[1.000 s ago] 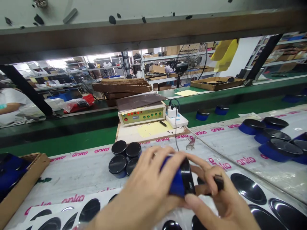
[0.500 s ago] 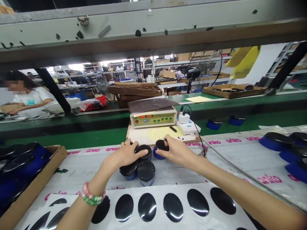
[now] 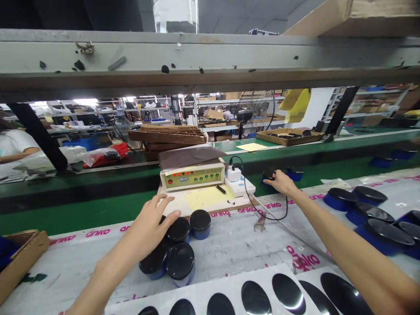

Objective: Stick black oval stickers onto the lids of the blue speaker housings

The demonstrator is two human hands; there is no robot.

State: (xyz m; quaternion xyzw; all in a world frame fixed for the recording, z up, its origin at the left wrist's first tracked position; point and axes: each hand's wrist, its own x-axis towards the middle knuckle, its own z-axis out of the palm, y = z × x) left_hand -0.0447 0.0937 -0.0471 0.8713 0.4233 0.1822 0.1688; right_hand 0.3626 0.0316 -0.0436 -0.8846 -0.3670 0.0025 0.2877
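My left hand [image 3: 152,221] hovers at a cluster of round blue cases with glossy black tops, its fingers apart. Its fingers partly cover the rear left of the cluster. One case [image 3: 200,224] stands at the cluster's right, beside another case [image 3: 179,228]; a front case [image 3: 180,262] stands nearest me. Stretched out over the green conveyor belt, my right hand [image 3: 282,181] has its fingers closed on the edge of a black-topped blue case [image 3: 267,176]. A further case [image 3: 294,174] sits just right of those fingers.
A control box [image 3: 193,177] with lit red digits stands behind the cluster, beside a white power strip [image 3: 241,186] with cables. More cases [image 3: 370,214] stand at right. Sheets of black oval stickers [image 3: 256,297] lie in front. A cardboard tray [image 3: 29,249] is at left.
My right hand has let go of the case at the cluster's right and reached forward and right to one on the belt. My left hand has lifted off the cases. The view has turned right.
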